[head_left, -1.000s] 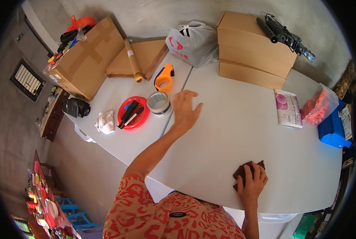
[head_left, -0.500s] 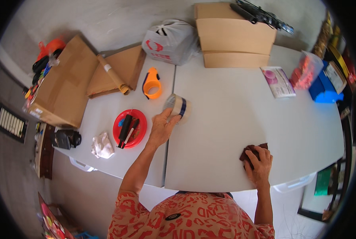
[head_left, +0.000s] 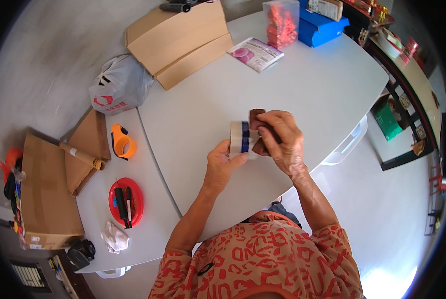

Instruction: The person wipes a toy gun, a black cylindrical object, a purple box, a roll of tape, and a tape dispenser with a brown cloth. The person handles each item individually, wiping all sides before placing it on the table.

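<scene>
My left hand (head_left: pixel 219 167) is closed round a wide roll of packing tape (head_left: pixel 236 137), pale with a dark blue band, held on edge over the table. My right hand (head_left: pixel 286 144) pinches a dark brown cloth (head_left: pixel 256 118) against the right side of the roll. Its fingers are bent, and part of the cloth is hidden under them. To the left, an orange tape dispenser (head_left: pixel 117 135) lies on the table. A red dish (head_left: pixel 139 202) farther down holds a black-handled tool and a marker pen.
Along the back stand a large cardboard box (head_left: pixel 178 40) and a grey plastic bag (head_left: pixel 123 87). A purple-and-white packet (head_left: pixel 258 55), a clear tub of red pieces (head_left: pixel 282 25) and a blue box (head_left: pixel 320 27) sit farther right. At left are a carton (head_left: pixel 48 189) and a crumpled white cloth (head_left: pixel 114 237).
My left hand has carried the tape roll to the right and nearer to me. My right hand has brought the brown cloth off the tabletop to the roll. The view has turned rightward.
</scene>
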`<state>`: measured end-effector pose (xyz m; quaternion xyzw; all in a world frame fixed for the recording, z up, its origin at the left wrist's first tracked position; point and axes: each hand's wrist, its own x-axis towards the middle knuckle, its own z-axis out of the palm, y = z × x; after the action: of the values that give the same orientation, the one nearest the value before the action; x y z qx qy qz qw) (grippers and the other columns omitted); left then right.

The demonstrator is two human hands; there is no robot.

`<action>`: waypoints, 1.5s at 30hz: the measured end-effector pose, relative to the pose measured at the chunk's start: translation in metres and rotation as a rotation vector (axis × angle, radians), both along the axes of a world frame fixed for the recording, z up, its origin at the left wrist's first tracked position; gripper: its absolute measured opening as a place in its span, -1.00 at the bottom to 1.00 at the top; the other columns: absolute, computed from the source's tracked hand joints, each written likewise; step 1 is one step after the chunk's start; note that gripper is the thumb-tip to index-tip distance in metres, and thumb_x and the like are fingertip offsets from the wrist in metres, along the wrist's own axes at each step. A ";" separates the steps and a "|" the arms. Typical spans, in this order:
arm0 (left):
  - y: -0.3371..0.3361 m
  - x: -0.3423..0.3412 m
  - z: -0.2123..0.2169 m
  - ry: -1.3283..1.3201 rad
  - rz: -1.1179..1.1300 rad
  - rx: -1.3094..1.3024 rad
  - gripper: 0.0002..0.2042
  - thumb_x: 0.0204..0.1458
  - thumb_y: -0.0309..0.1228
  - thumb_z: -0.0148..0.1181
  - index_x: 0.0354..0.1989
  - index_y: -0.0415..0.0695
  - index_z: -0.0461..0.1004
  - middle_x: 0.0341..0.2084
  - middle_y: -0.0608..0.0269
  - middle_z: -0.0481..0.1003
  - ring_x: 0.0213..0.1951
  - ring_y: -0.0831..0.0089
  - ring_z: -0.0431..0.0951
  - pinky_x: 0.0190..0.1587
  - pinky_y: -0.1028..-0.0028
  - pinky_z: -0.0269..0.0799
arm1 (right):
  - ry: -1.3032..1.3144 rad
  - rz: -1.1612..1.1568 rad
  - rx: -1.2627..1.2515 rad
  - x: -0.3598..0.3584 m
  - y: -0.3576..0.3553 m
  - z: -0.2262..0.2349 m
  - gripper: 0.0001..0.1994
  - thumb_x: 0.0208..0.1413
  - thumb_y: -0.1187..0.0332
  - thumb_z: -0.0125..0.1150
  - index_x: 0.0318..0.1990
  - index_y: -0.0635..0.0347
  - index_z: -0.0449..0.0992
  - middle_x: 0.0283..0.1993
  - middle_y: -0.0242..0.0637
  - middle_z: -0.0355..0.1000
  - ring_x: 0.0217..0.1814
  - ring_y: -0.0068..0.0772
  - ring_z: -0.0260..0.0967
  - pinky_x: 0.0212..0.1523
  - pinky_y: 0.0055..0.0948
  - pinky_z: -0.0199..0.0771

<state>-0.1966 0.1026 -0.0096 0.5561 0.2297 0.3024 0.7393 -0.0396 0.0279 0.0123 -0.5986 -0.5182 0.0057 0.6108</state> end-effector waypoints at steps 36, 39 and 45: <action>0.010 0.010 -0.024 0.044 0.038 0.042 -0.74 0.21 -0.30 0.05 -0.09 -0.26 0.41 -0.31 0.32 0.49 -0.32 0.58 0.50 -0.24 0.51 0.51 | -0.059 0.082 -0.041 0.016 0.012 -0.020 -0.84 0.02 0.56 0.16 -0.22 0.21 0.55 -0.19 -0.23 0.42 -0.30 -0.30 0.44 -0.36 -0.32 0.45; 0.004 0.010 -0.024 0.009 0.064 0.030 -0.79 0.20 -0.32 0.10 -0.16 -0.24 0.42 -0.41 0.43 0.47 -0.35 0.72 0.40 -0.27 0.64 0.38 | -0.380 -0.057 0.017 0.002 0.006 -0.017 -0.75 -0.18 0.51 0.27 -0.24 0.14 0.57 -0.19 -0.25 0.43 -0.16 -0.19 0.37 -0.18 -0.17 0.43; -0.004 0.000 -0.032 -0.025 -0.083 0.182 -0.85 0.18 -0.41 0.10 -0.16 -0.22 0.42 -0.42 0.45 0.40 -0.38 0.73 0.31 -0.31 0.65 0.29 | -0.548 0.069 -0.083 0.002 -0.002 0.002 -0.83 -0.21 0.48 0.25 -0.36 0.09 0.55 -0.23 -0.40 0.47 -0.27 -0.29 0.37 -0.21 -0.29 0.43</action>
<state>-0.1965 0.0986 -0.0415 0.6262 0.1691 0.2981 0.7003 -0.0381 0.0259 0.0140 -0.5842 -0.6837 -0.1143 0.4222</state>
